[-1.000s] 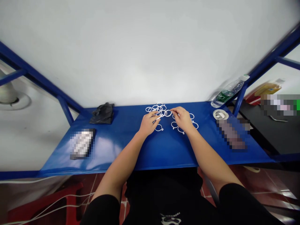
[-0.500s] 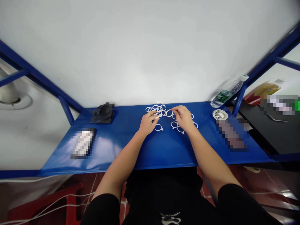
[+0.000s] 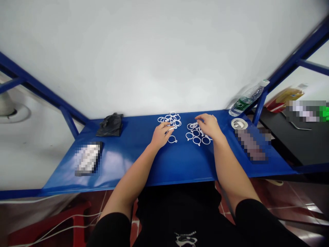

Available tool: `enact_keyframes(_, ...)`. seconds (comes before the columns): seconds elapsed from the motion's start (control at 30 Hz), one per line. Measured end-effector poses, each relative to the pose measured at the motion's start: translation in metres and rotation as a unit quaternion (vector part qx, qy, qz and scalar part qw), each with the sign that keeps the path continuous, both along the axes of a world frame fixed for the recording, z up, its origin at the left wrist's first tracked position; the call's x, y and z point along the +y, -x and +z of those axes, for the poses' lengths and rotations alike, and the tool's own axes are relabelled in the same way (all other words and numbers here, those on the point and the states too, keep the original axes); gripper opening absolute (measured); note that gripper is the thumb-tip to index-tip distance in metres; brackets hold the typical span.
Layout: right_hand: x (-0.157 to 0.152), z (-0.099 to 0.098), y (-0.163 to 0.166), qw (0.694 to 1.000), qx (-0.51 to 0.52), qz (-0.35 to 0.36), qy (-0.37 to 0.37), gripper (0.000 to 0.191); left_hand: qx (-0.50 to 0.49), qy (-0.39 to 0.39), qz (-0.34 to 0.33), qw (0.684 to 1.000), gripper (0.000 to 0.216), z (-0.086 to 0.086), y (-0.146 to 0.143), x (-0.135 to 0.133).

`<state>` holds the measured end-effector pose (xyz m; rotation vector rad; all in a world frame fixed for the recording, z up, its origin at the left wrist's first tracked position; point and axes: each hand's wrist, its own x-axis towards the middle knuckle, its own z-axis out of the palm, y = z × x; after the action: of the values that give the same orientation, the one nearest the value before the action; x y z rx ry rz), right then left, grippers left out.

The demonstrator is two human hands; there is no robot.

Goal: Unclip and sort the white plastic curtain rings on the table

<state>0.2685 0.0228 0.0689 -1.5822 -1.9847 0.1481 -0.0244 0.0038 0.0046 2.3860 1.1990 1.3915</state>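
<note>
Several small white plastic rings lie on the blue table (image 3: 180, 164) in two groups. My left hand (image 3: 160, 134) rests beside the left pile of rings (image 3: 170, 119), fingers curled round a small white piece. A single ring (image 3: 172, 139) lies just right of that hand. My right hand (image 3: 211, 126) hovers over the right group of rings (image 3: 196, 134), thumb and fingers pinched on a ring at its far edge.
A crumpled black bag (image 3: 110, 125) lies at the back left, a blurred flat object (image 3: 87, 158) at front left. A plastic water bottle (image 3: 246, 98) leans at the back right beside a round metal lid (image 3: 239, 124). Blue frame bars rise on both sides.
My right hand has moved right, away from the left pile, carrying a ring over to the right group. My left hand has stayed almost in place.
</note>
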Motion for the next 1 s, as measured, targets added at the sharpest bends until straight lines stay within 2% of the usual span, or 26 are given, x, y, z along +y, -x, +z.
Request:
enact_keyframes(0.1, -0.004, -0.001, 0.011, 1.0, 0.011, 0.025, -0.013, 0.022, 0.002, 0.002, -0.003, 1.0, 0.022, 0.001, -0.001, -0.002)
enact_keyframes(0.3, -0.021, -0.005, 0.053, 0.978, 0.056, 0.201, 0.021, 0.027, 0.031, 0.0, -0.025, 0.999, 0.022, 0.001, -0.003, -0.005)
enact_keyframes(0.37, -0.026, -0.007, 0.063, 0.97, 0.063, 0.234, 0.018, 0.027, 0.041, -0.006, -0.036, 0.998, 0.021, 0.003, -0.004, -0.006)
enact_keyframes(0.73, -0.032, -0.01, 0.071, 0.971, 0.105, 0.215, -0.018, 0.018, 0.085, -0.02, -0.045, 0.995, 0.018, 0.004, -0.006, -0.007)
enact_keyframes(1.0, -0.033, -0.008, 0.069, 0.97, 0.105, 0.217, -0.03, 0.017, 0.066, -0.03, -0.053, 0.996, 0.017, 0.004, -0.009, -0.01)
